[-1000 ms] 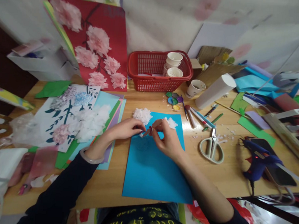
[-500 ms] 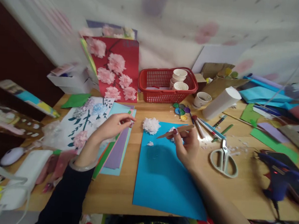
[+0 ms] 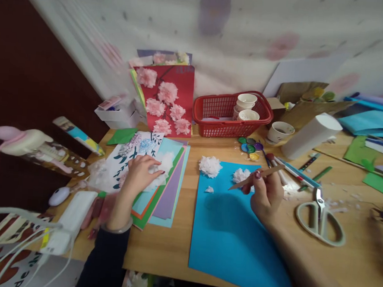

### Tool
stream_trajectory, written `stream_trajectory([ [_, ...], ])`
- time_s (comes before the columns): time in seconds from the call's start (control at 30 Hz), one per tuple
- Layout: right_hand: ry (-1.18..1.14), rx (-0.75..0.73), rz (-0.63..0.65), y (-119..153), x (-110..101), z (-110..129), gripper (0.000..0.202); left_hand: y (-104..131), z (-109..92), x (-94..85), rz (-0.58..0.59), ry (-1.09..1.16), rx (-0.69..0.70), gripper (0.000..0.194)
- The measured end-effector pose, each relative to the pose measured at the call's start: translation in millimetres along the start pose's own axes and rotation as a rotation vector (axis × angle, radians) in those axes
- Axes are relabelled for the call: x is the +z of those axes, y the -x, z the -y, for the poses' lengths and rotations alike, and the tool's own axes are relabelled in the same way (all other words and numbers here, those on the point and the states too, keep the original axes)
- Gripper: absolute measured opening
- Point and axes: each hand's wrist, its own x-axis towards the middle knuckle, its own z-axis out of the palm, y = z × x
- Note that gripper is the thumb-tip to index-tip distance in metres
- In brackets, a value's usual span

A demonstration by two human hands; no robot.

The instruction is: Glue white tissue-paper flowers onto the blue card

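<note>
On the table [image 3: 171,255], white paper [image 3: 166,162] lies under the loosely spread left hand [image 3: 140,174], far from the right hand [image 3: 268,196] gripping a left-pointing stick [image 3: 242,183].

right hand [image 3: 268,192]: we are gripping a pointed wooden stick [image 3: 240,183] over blue paper [image 3: 230,254] | left hand [image 3: 140,174]: we are holding it loosely spread over white tissue petals [image 3: 167,164]

Left hand [image 3: 141,173] now over white petals [image 3: 166,162]
</note>
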Motion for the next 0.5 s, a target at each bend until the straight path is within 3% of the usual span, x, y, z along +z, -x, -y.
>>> stream_trajectory([
  [0.1,0.027,-0.018,0.014,0,0,-1,0.021,-1,-1,10.4,-0.004,-0.041,0.001,0.01],
  [0.2,0.034,-0.033,0.01,1,0,-3,0.02,0,2,10.2,-0.095,0.121,-0.013,0.013],
  [0.3,0.021,-0.039,0.008,2,-1,-5,0.02,2,1,3.3,-0.154,0.466,-0.147,0.018],
  [0.4,-0.005,-0.042,0.006,3,0,-7,0.02,6,-10,-1.6,-0.074,0.891,-0.336,0.033],
  [0.5,-0.063,-0.035,-0.002,4,2,-4,0.021,9,-27,0.3,-0.002,1.172,-0.42,0.043],
])
